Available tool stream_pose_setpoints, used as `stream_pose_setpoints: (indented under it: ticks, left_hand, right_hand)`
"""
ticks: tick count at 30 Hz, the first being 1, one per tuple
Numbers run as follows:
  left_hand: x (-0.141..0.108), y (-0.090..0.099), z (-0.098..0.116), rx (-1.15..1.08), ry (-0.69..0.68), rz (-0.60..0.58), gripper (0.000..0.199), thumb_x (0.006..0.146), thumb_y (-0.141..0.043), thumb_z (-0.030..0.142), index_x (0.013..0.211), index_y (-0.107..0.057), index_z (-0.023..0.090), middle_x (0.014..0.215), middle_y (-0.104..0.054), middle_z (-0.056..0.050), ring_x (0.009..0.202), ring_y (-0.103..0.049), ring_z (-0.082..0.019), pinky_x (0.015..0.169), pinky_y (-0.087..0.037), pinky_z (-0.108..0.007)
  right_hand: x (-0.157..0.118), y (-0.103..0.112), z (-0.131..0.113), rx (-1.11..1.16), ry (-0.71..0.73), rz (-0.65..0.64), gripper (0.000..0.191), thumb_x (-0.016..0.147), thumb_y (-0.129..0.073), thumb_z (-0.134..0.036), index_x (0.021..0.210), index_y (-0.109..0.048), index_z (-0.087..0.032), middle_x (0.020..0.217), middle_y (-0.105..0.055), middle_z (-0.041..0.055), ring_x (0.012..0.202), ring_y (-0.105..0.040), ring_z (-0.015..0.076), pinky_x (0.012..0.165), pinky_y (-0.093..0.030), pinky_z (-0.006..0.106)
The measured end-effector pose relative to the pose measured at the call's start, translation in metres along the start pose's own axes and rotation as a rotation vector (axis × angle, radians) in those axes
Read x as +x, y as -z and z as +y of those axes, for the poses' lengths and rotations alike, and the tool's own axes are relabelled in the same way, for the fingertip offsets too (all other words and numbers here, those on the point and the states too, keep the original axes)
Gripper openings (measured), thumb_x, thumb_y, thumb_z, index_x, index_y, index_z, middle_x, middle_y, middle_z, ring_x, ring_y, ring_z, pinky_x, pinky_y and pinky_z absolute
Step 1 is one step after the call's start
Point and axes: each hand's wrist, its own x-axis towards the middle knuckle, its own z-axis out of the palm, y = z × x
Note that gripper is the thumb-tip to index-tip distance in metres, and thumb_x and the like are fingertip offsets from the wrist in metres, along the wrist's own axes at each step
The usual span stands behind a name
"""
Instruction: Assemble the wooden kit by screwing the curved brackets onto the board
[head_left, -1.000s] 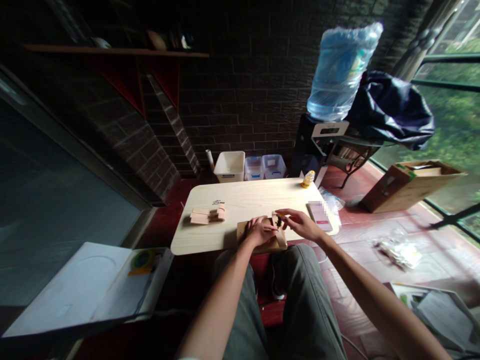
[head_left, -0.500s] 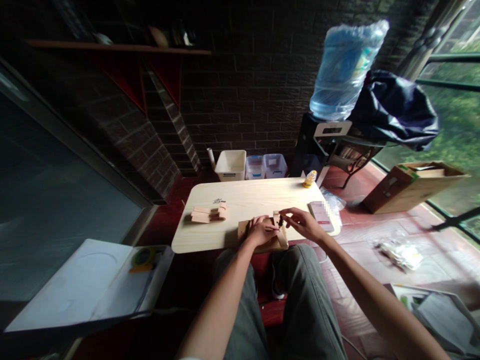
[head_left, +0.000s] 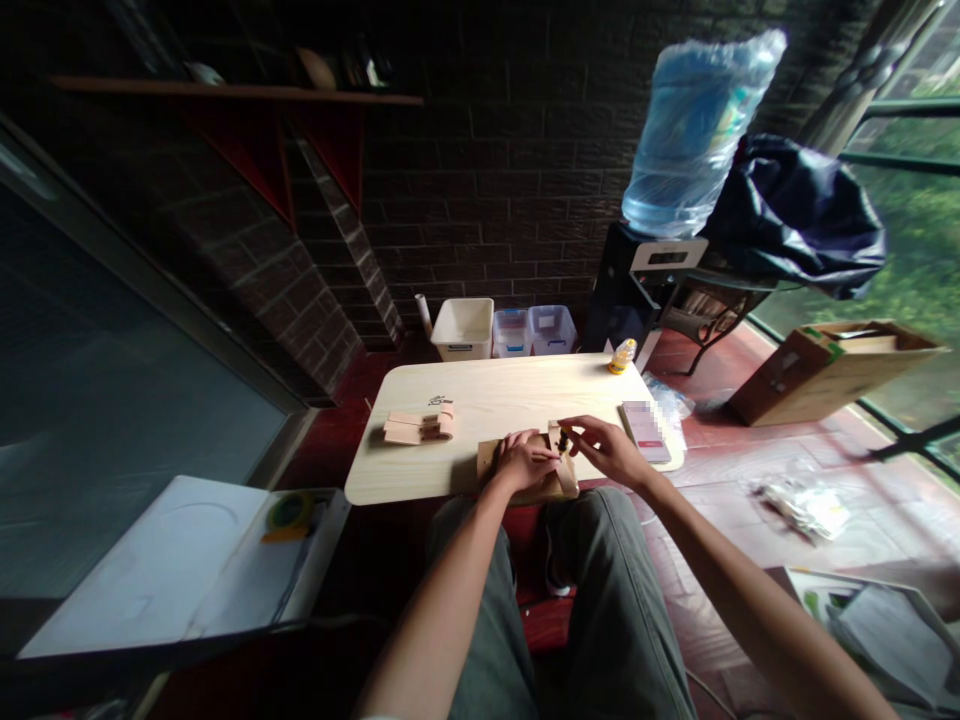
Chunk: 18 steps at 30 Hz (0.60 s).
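A wooden board lies at the front edge of the pale table. My left hand grips it from above, fingers spread over the wood and the thumb side towards the right. Across the board's right end runs a lighter wooden strip. My right hand pinches the top of a short black-and-yellow screwdriver, upright over this strip. Its tip is close to my left fingertips; what it touches is too small to make out. Left of the board sit joined light wooden pieces.
Small dark parts lie behind the wooden pieces. A yellow-capped bottle stands at the table's back right, a booklet at its right edge. Plastic bins and a water dispenser are beyond the table.
Both hands, the board and the screwdriver keep nearly the same places. The whole view has shifted very slightly.
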Motion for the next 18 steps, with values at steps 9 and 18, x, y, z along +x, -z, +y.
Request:
stream_pose_setpoints:
  ticks: [9, 18]
  left_hand:
    - [0.0, 0.001, 0.0, 0.002, -0.005, -0.004, 0.027, 0.082, -0.068, 0.059, 0.104, -0.078, 0.045, 0.149, -0.051, 0.007, 0.141, -0.039, -0.027, 0.124, -0.025, -0.046]
    - [-0.001, 0.0, 0.004, -0.005, 0.021, 0.008, 0.026, 0.083, -0.067, 0.056, 0.105, -0.077, 0.045, 0.148, -0.052, 0.006, 0.143, -0.037, -0.027, 0.124, -0.024, -0.046]
  right_hand:
    - [0.001, 0.001, 0.0, 0.02, -0.011, -0.006, 0.035, 0.098, -0.056, -0.045, 0.12, -0.067, -0.019, 0.12, -0.07, 0.0129, 0.079, -0.074, 0.0172, 0.067, -0.06, 0.028]
    - [0.011, 0.005, -0.014, -0.168, 0.061, -0.106, 0.027, 0.097, -0.058, -0.032, 0.12, -0.068, -0.02, 0.118, -0.071, 0.0107, 0.078, -0.072, 0.0155, 0.071, -0.058, 0.028]
